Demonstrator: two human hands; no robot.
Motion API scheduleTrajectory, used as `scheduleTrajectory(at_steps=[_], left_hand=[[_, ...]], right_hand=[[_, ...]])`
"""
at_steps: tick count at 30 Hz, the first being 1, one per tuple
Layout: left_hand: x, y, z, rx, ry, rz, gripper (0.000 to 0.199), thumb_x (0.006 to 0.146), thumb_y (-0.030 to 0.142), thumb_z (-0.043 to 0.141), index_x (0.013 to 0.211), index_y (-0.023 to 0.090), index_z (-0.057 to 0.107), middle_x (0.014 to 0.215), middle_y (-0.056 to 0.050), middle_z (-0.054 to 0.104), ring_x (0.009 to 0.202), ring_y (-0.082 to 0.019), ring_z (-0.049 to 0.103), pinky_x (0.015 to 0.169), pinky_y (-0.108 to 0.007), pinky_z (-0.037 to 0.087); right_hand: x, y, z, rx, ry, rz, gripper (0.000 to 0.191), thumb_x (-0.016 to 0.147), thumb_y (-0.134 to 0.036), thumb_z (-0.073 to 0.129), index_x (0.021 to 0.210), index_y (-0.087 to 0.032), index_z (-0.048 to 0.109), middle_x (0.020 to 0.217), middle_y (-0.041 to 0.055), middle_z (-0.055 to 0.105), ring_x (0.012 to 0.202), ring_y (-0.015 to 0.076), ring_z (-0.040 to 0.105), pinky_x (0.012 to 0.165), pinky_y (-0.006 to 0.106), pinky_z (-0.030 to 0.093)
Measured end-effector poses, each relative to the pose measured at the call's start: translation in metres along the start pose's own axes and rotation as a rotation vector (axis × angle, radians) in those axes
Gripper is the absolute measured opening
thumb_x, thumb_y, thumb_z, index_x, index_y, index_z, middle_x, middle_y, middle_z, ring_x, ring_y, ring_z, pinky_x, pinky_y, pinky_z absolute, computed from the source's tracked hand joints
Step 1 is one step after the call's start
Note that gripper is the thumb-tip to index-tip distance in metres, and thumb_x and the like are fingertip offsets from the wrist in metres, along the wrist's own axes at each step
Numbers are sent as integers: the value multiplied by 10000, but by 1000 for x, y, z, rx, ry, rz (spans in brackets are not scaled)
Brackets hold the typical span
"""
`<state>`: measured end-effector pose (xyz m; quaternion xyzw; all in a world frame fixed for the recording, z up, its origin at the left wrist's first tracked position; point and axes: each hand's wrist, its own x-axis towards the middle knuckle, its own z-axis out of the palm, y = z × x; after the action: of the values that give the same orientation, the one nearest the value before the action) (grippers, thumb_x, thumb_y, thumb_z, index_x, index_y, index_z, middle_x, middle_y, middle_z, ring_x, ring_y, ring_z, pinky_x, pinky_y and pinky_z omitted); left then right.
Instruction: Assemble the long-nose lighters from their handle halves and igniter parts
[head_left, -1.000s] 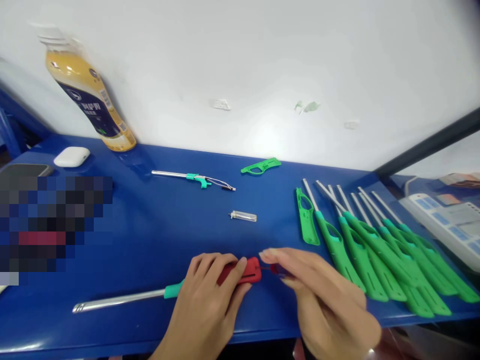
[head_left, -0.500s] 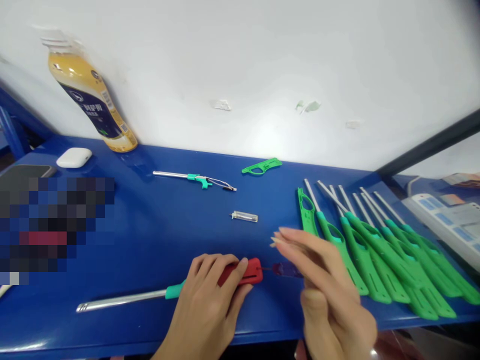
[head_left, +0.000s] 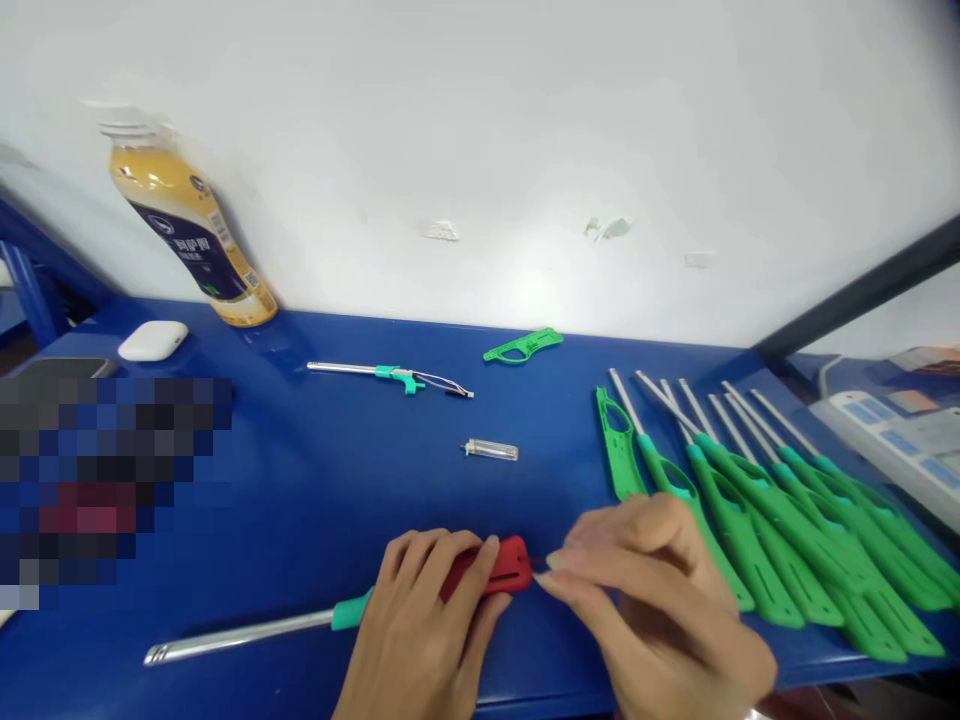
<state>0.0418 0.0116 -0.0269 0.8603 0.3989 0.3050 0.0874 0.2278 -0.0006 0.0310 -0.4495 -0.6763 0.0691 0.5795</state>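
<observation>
Blue table (head_left: 337,500) under everything; smooth, so light plastic probably slides on it. Row of green-handled lighters (head_left: 795,515) at the right, overlapping. Red-handled lighter (head_left: 514,568) near the front edge, metal tube (head_left: 247,635) pointing left, turquoise collar (head_left: 349,612) between tube and handle. Judged light and stiff, hard plastic; bare tube likely slick and apt to lever about, so best held by the broad handle. Left hand (head_left: 424,610) does so: closed over the handle, its end exposed. Right hand (head_left: 652,600) just beyond that end, thumb and forefinger drawn together; whether they grip anything, cannot tell. Loose tube assembly (head_left: 394,373) farther back: rigid shaft, flimsy trailing wires; lift by the shaft. Two green half-shells, one by the row (head_left: 619,460), one near the wall (head_left: 525,345): thin, probably slightly springy, take by the edges. Clear cylinder (head_left: 495,450) midway: small, perhaps brittle; pinch the body, spare the tip. Smallest, a thin strand (head_left: 536,565) at the handle's end: limp-looking, fingertip hold only.
</observation>
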Motion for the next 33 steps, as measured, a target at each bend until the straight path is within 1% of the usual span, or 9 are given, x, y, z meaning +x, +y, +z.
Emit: scheduleTrajectory(at_steps=[5, 9, 11, 14, 17, 22, 28, 30, 33], left_hand=[[1, 1, 0, -2, 45, 15, 271, 1015, 212, 564, 1276, 182, 631, 1147, -73, 688, 1010, -246, 612, 875, -436, 491], [1, 1, 0, 8, -12, -8, 293, 1015, 210, 572, 1304, 190, 617, 1167, -69, 684, 1028, -240, 610, 891, -430, 484], [1, 1, 0, 6, 1, -8, 282, 1024, 209, 551, 1295, 181, 624, 1149, -71, 689, 1006, -236, 612, 879, -425, 482], [1, 2, -1, -4, 28, 4, 271, 1022, 190, 539, 1276, 169, 632, 1142, -80, 689, 1000, -241, 604, 878, -429, 476], [-1, 2, -1, 9, -9, 1, 290, 1001, 172, 563, 1284, 188, 625, 1191, -75, 679, 1044, -251, 595, 909, -446, 465], [-3, -2, 1, 65, -12, 41, 334, 999, 147, 561, 1329, 179, 608, 1192, -81, 681, 1035, -248, 602, 899, -442, 469], [-7, -11, 2, 139, 6, 161, 386, 985, 94, 560, 1358, 182, 610, 1183, -87, 704, 1021, -241, 646, 881, -420, 501], [-4, -8, -3, 136, 10, 220, 368, 1008, 142, 546, 1364, 202, 613, 1172, -71, 722, 1009, -233, 667, 885, -409, 522], [11, 7, -15, 76, -7, 375, 311, 1032, 170, 520, 1309, 231, 647, 1165, -31, 746, 1027, -198, 689, 929, -361, 546]], right_hand=[[-3, -8, 0, -158, -79, 103, 315, 1028, -188, 510, 1254, -258, 718, 1114, 63, 699, 978, 184, 698, 753, 297, 633], [-7, -15, 2, -113, 53, 80, 325, 906, -52, 659, 1074, -305, 776, 901, -4, 686, 791, 149, 695, 618, 272, 611], [-6, -14, 3, -118, 96, 44, 306, 874, -92, 735, 1073, -319, 784, 871, 6, 625, 757, 149, 666, 578, 282, 596], [-4, -11, -2, -125, -56, 78, 289, 986, -185, 608, 1227, -283, 735, 1015, 58, 686, 887, 187, 707, 677, 304, 640], [-3, -9, -9, -57, -202, 97, 401, 987, -63, 492, 1289, -232, 693, 1112, 60, 733, 959, 179, 733, 753, 275, 655], [-3, -8, -5, -10, -161, 72, 476, 927, 41, 495, 1269, -222, 697, 1051, 37, 722, 881, 130, 726, 704, 225, 635], [4, -18, -27, -117, 60, 198, 267, 995, -132, 496, 1023, -260, 729, 825, 7, 646, 739, 136, 656, 597, 233, 545], [2, -18, -43, -240, -7, 302, 219, 1012, -242, 520, 1090, -260, 723, 790, -1, 647, 679, 127, 645, 536, 205, 519], [-13, -15, -58, -276, -247, 337, 247, 960, -376, 646, 1180, -295, 724, 859, -9, 740, 687, 140, 706, 525, 183, 546]])
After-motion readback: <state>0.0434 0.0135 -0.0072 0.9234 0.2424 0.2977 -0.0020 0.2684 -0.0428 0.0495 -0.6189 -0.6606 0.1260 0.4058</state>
